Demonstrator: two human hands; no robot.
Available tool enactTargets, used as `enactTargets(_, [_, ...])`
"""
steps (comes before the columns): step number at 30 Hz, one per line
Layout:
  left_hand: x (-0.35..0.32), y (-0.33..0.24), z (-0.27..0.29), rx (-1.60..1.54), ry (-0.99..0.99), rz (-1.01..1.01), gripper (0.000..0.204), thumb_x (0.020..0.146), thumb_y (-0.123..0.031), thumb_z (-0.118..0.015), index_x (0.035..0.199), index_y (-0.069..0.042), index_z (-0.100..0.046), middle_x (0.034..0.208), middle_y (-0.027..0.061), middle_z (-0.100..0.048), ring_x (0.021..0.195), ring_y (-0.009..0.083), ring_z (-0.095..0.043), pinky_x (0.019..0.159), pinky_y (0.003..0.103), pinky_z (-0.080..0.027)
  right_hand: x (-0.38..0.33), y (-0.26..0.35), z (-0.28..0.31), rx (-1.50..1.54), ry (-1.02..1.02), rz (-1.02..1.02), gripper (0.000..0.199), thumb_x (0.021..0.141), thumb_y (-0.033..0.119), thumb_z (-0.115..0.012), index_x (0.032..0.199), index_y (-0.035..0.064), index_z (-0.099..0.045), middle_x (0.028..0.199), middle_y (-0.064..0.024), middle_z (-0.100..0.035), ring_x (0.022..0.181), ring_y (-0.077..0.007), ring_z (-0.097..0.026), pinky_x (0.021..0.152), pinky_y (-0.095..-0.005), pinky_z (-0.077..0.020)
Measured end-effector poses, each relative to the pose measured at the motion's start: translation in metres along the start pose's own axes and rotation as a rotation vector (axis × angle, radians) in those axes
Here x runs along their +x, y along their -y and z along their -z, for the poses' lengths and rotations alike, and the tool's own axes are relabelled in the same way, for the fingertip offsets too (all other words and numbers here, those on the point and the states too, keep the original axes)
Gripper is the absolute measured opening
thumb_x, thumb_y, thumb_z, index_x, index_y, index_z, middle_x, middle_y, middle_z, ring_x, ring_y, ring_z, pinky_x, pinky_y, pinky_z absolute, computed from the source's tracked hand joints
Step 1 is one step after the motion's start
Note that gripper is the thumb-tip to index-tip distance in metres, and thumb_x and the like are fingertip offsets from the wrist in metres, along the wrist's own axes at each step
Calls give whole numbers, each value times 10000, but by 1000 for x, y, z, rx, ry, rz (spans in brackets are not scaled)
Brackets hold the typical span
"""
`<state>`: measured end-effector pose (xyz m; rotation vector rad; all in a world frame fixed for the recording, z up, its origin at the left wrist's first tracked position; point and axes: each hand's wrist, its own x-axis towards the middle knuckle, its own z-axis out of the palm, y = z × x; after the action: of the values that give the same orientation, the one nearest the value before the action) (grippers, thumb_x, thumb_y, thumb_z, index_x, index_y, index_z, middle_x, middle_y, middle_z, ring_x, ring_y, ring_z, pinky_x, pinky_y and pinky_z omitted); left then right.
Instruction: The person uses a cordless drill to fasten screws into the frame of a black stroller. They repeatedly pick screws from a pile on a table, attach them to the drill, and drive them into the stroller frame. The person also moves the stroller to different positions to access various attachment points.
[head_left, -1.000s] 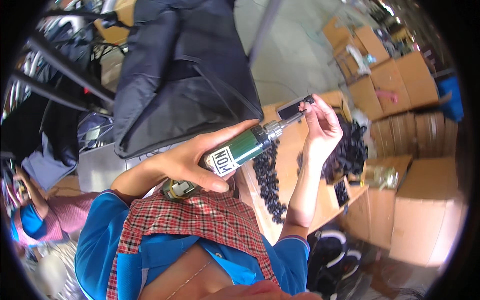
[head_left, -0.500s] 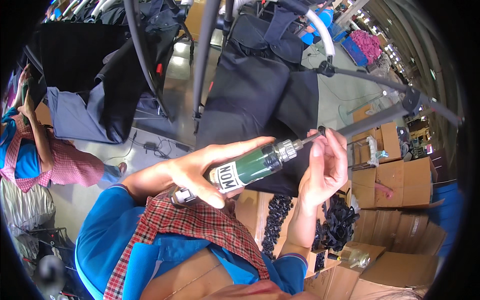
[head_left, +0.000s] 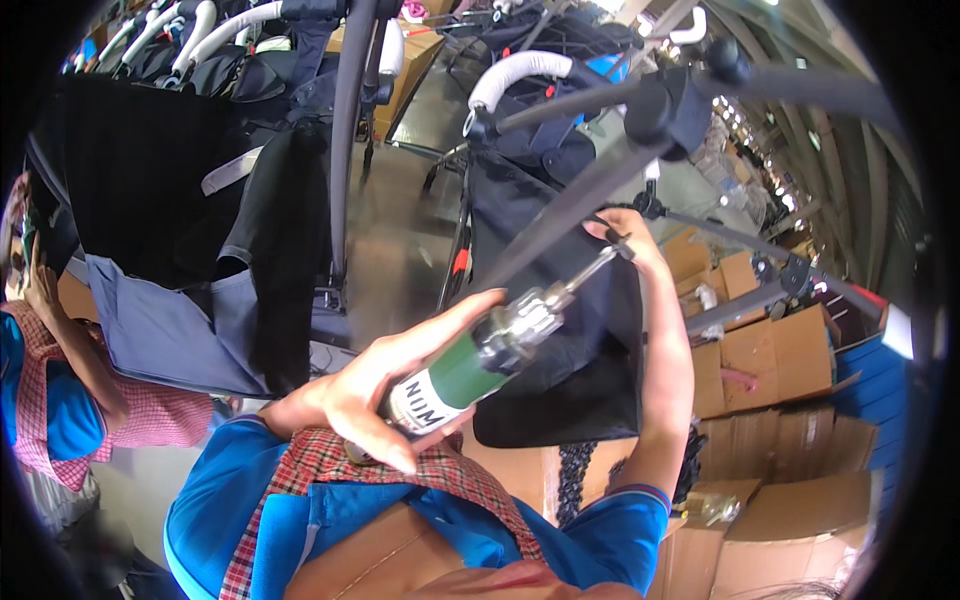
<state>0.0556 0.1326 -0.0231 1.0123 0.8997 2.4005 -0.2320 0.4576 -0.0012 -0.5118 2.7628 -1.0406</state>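
Note:
My left hand (head_left: 375, 395) is wrapped round a green electric screwdriver (head_left: 460, 375) with a clear front collar and a pale label. Its thin bit points up and to the right, away from me. At the bit's tip sits a small black part (head_left: 622, 246), too small to name. My right hand (head_left: 628, 228) is stretched forward with bent fingers pinched at that part, close to a grey stroller tube (head_left: 575, 215). Some of its fingertips are hidden. Behind both hands hangs the black fabric (head_left: 560, 400) of a stroller.
Another stroller with black and grey fabric (head_left: 170, 320) stands at the left. Beyond it a co-worker in a checked apron (head_left: 150, 410) holds a tool. Cardboard boxes (head_left: 770, 360) fill the right. A dark joint (head_left: 665, 110) on the stroller frame juts close overhead.
My right hand has moved forward, up to the stroller frame, with the small black part. The screwdriver has tilted more upright in my left hand. The view has shifted, bringing the frame tubes closer.

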Motion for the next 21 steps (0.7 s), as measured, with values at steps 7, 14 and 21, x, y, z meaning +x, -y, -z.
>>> enactTargets(7, [-10,-8,19,10,-219,-194,1297,593,-110,-836,1498,-99,93,832,211,-568,535,219,-579,490,296,-478,-16,99,116,-676,77,48,172,703,139,-786,705,49,-640,652,4,-583,624,-83,-526,600,-247,-426])
enactTargets(14, [7,7,34,10,-280,-237,1200,639,-195,-805,1515,-107,10,796,167,-565,536,178,-575,499,269,-468,-26,199,37,282,-444,547,222,815,20,-635,1030,-6,-683,950,-120,-696,823,-140,-632,735,-261,-495])
enactTargets(21, [24,21,51,-42,-216,-323,1101,703,-202,-765,1526,-129,-37,815,156,-566,562,164,-585,521,256,-477,-42,168,-21,372,-399,805,465,853,-38,-572,1311,-16,-491,1239,-152,-596,1113,-177,-557,1002,-302,-387])
